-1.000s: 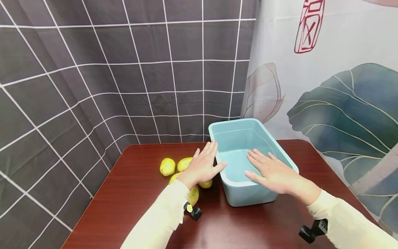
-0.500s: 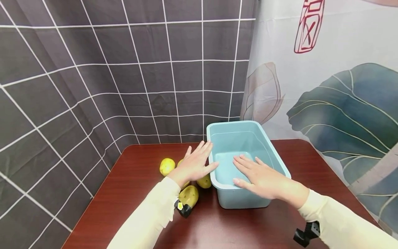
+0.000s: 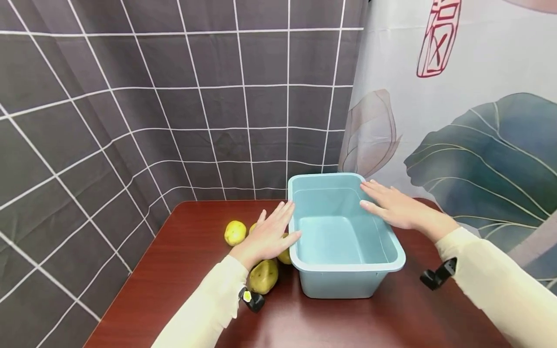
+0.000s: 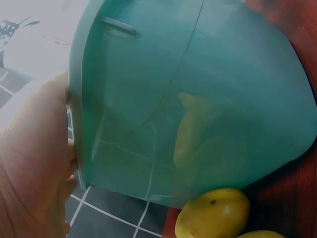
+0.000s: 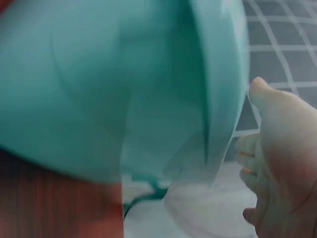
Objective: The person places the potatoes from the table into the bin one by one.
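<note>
A light blue plastic tub (image 3: pixel 344 267) stands on the table, its inside bare. My left hand (image 3: pixel 269 237) lies along the tub's left rim with straight fingers; the left wrist view shows this hand (image 4: pixel 37 153) against the rim. At the tub's right rim is my right hand (image 3: pixel 389 205), fingers extended. In the right wrist view a slim gap shows between the thumb of that hand (image 5: pixel 287 148) and the tub (image 5: pixel 99 89). Below and behind my left hand are several yellow potatoes, one potato (image 3: pixel 263 276) near the left wrist and another potato (image 3: pixel 235 233) farther left.
The reddish-brown table (image 3: pixel 174 270) extends left of the potatoes and in front of the tub. A dark grid-patterned curtain (image 3: pixel 217 111) rises behind it. To the right hangs a white curtain (image 3: pixel 391 63) with leaf prints. Each wrist carries a small black camera (image 3: pixel 438 274).
The tub has shifted left and turned straighter toward me. My right hand has moved from over the tub's near part to its right rim. My left hand has moved slightly left.
</note>
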The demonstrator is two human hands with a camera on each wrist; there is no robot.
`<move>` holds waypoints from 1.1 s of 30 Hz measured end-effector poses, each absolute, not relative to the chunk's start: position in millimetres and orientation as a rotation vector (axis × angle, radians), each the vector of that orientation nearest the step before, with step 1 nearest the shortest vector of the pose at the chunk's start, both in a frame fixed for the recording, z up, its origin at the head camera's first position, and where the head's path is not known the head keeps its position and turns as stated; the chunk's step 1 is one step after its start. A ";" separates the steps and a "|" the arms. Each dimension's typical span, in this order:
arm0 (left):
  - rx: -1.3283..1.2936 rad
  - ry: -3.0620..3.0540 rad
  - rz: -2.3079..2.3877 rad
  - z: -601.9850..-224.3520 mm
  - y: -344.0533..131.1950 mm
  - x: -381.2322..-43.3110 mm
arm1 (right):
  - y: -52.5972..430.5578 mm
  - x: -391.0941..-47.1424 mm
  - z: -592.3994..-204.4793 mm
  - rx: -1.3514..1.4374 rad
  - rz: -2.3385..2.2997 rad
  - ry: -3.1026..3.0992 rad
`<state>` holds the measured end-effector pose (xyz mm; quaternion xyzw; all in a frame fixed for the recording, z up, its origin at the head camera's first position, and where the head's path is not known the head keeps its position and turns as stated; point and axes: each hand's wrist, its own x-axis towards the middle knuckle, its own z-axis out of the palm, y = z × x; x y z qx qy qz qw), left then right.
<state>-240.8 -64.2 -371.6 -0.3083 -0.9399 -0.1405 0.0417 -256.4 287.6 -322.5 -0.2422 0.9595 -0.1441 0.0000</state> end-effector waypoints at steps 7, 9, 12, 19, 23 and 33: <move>-0.982 -2.838 -0.497 -374.3 -65.5 -238.1 | 300.0 -295.2 -330.2 -0.669 -0.409 3.044; -0.980 -2.828 -0.532 -376.1 -65.7 -237.3 | 299.3 -303.0 -333.1 -0.657 -0.411 3.042; -0.971 -2.826 -0.580 -379.6 -68.1 -234.5 | 295.8 -312.4 -338.9 -0.660 -0.427 3.010; -0.960 -2.814 -0.570 -382.0 -73.4 -229.5 | 288.1 -325.4 -348.1 -0.681 -0.529 2.970; -0.952 -2.810 -0.565 -382.7 -75.2 -226.5 | 277.8 -330.1 -347.8 -0.685 -0.567 2.952; -0.975 -2.774 -0.632 -386.0 -75.7 -220.5 | 258.6 -334.2 -354.2 -0.678 -0.503 2.996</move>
